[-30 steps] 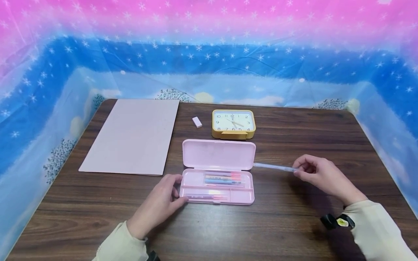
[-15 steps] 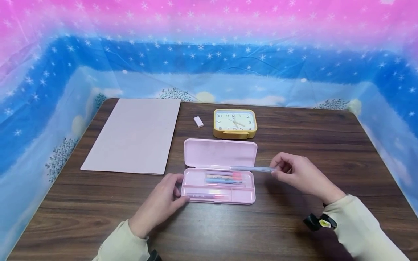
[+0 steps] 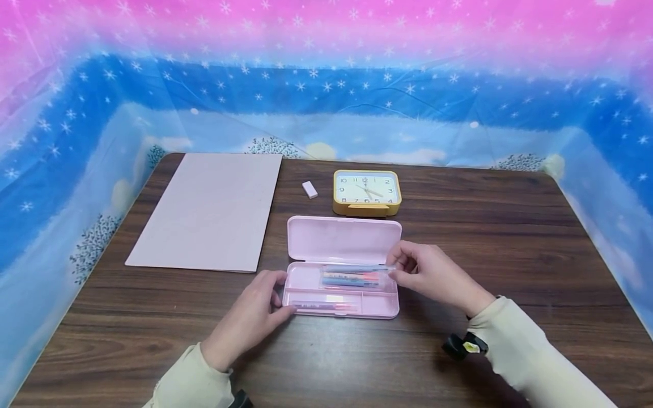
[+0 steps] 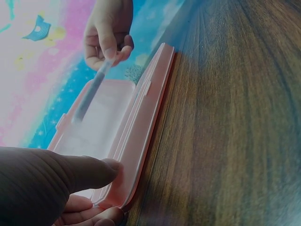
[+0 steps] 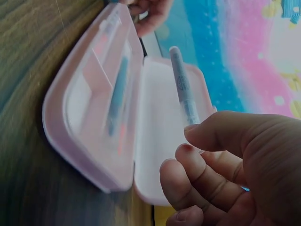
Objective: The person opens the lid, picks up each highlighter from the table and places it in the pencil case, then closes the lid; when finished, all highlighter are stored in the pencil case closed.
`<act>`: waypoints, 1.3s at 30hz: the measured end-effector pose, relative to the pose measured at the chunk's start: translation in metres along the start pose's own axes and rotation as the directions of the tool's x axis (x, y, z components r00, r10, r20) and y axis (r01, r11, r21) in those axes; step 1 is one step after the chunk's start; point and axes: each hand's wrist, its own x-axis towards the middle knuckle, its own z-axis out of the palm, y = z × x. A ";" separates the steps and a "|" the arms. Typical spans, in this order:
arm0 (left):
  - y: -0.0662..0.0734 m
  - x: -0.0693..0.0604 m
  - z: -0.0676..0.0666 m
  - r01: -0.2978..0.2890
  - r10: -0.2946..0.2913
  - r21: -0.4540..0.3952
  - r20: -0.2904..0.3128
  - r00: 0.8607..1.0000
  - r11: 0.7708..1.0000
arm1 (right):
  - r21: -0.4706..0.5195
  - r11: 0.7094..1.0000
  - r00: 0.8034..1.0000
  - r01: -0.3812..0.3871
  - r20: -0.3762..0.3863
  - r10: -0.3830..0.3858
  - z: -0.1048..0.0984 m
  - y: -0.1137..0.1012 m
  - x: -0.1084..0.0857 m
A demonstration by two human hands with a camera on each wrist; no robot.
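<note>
An open pink pencil case (image 3: pixel 344 239) lies on the table with its lid tipped back. Its back compartment holds several coloured pens (image 3: pixel 349 279); another pen (image 3: pixel 318 305) lies in the front compartment. At the case's left end, my left hand (image 3: pixel 247 317) grips it between thumb and fingers. My right hand (image 3: pixel 433 276) pinches one end of a pale blue-grey pen (image 5: pixel 181 77) between thumb and fingertips. In the head view, that pen lies level over the back compartment near the hinge. Both wrist views show it raised above the case.
Behind the case stands a yellow clock (image 3: pixel 367 191), with a small white eraser (image 3: pixel 309 190) left of it. A large pale flat board or folder (image 3: pixel 206 212) covers the back left of the brown wooden table (image 3: pixel 490 226). Patterned cloth (image 3: pixel 316 85) surrounds the table.
My right hand has carried the pen leftward, from right of the pencil case to over its back compartment. The left hand keeps its grip on the case's left end.
</note>
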 end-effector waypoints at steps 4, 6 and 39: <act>0.000 0.000 0.000 -0.002 0.002 -0.003 -0.002 1.000 1.000 | -0.001 1.000 1.000 0.015 0.012 -0.015 0.011 -0.005 0.006; 0.000 0.000 0.000 -0.004 0.004 -0.005 -0.003 1.000 1.000 | 0.001 1.000 0.999 0.024 0.021 -0.024 0.017 -0.007 0.007; -0.002 0.000 0.001 -0.031 0.031 -0.008 -0.017 0.999 0.999 | 0.068 0.995 0.989 0.076 0.120 -0.084 0.056 -0.016 0.011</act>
